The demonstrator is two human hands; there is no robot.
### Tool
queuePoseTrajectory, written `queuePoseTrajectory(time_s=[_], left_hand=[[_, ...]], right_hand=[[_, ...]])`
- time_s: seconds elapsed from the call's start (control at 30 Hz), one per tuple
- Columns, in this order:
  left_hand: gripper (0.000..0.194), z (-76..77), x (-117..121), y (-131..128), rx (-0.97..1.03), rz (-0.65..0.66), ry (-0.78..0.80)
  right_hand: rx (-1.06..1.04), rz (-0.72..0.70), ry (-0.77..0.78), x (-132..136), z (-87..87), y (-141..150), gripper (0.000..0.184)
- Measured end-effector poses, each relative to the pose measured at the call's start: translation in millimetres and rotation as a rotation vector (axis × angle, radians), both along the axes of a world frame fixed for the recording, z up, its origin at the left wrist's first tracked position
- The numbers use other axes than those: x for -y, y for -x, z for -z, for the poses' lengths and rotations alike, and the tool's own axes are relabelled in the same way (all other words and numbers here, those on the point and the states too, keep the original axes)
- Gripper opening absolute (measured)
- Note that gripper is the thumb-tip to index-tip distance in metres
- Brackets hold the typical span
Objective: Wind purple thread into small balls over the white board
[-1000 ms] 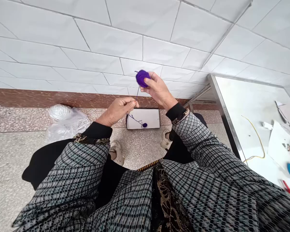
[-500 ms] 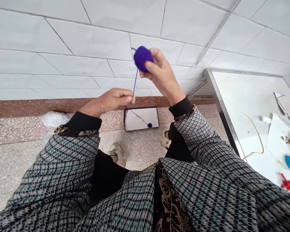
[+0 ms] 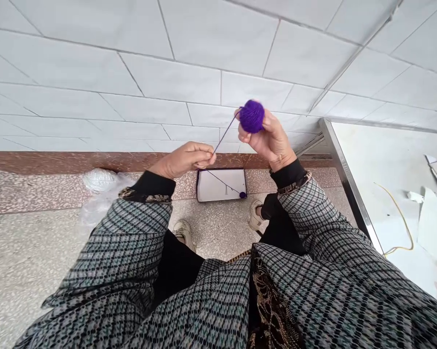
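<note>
A purple ball of yarn (image 3: 251, 117) is held up in my right hand (image 3: 272, 140), its fingers curled round the lower right side. From the ball a strand of yarn (image 3: 226, 132) slants down to my left hand (image 3: 189, 158), which pinches it between thumb and fingertips. Below that hand the strand carries on down into a shallow box (image 3: 218, 186) on the floor, with a white inside and dark rim. In the box's lower right corner lies a smaller purple yarn ball (image 3: 243, 195), joined to the strand.
White tiled wall (image 3: 182, 82) rises close in front. At the right stands a metal-edged white table (image 3: 371, 160) with a yellow cord (image 3: 403, 225) and papers. Clear plastic wrapping (image 3: 102, 186) lies on the floor to the left. My shoes (image 3: 184, 232) flank the box.
The ball in my right hand has turned, so the strand now leaves its upper left side rather than its underside. The view has shifted, and both hands appear farther right.
</note>
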State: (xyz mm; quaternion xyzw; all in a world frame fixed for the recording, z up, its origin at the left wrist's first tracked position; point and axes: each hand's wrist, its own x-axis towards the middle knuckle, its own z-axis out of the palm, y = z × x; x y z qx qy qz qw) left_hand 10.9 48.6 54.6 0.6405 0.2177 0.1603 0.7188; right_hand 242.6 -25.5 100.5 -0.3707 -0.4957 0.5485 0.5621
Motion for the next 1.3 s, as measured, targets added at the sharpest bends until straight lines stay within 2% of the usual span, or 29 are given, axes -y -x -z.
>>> queuePoseTrajectory(time_s=[0.1,0.2,0.37,0.43,0.53,0.6,0.67,0.73,0.8,0.87,0.93,1.03,1.1,1.2,1.3], left_hand=[[0.029,2.1,6.8,-5.2,0.100,-0.117,0.077],[0.038,4.0,7.9,-4.6,0.221,-0.178,0.135],[0.051,6.1,18.3,-4.9,0.318,-0.256,0.056],[0.045,3.1,29.9,-4.1,0.261,-0.211,-0.027],[0.033,-11.6,46.8,3.0,0.089,-0.002,-0.213],[0.028,-26.0,49.7,11.0,0.005,0.060,-0.348],[0.026,-37.0,41.8,18.6,-0.011,-0.018,-0.447],[0.026,-38.2,24.9,22.4,-0.010,-0.136,-0.482],[0.027,-28.0,5.6,20.4,-0.031,-0.211,-0.447],[0.028,-10.9,-8.3,12.9,-0.078,-0.217,-0.372],[0.029,4.9,-12.5,2.9,-0.110,-0.151,-0.289],[0.030,14.4,-5.0,-9.3,-0.113,0.030,-0.249],[0.028,12.9,1.0,-13.7,-0.121,0.086,-0.278],[0.026,11.8,5.0,-17.3,-0.124,0.040,-0.273],[0.026,18.8,7.8,-20.9,-0.055,-0.067,-0.099]], right_hand=[[-0.057,0.055,-0.036,1.3,-12.7,9.8,0.070],[0.075,0.123,-0.065,7.7,-25.7,16.0,0.067],[0.294,0.228,-0.109,6.1,-37.1,22.2,0.060],[0.346,0.283,-0.117,-2.3,-34.0,25.5,0.051],[0.493,0.384,-0.097,-15.0,-19.0,29.6,0.037],[0.633,0.327,0.014,-16.3,-5.8,30.6,0.034],[0.726,0.068,0.172,-9.7,5.0,30.2,0.033],[0.680,-0.257,0.266,1.0,9.9,28.7,0.035],[0.491,-0.425,0.257,8.9,9.2,26.4,0.040],[0.280,-0.370,0.202,8.8,6.5,23.2,0.047],[0.154,-0.181,0.146,0.0,7.7,19.3,0.054],[0.183,0.101,0.110,-19.3,23.7,13.8,0.053],[0.235,0.193,0.133,-27.7,39.4,11.3,0.050],[0.125,0.156,0.218,-28.8,52.9,8.5,0.049],[-0.081,0.079,0.209,-22.2,45.1,3.7,0.054]])
